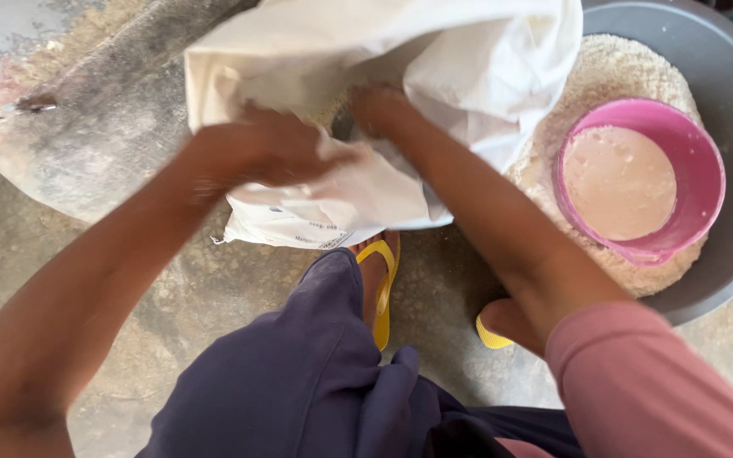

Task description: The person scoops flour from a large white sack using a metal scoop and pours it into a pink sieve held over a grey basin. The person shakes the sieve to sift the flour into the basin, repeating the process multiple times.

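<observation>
Sack (468, 59) mouth bunched under left hand (273, 148), right hand (379, 106) inside

Sack (468, 59): I see white cloth, crumpled and soft, mouth open toward me, dark print along its lower edge.
Place: on the concrete floor, leaning against the grey basin (706, 51).
Contents: pale meal visible inside the mouth.
</observation>
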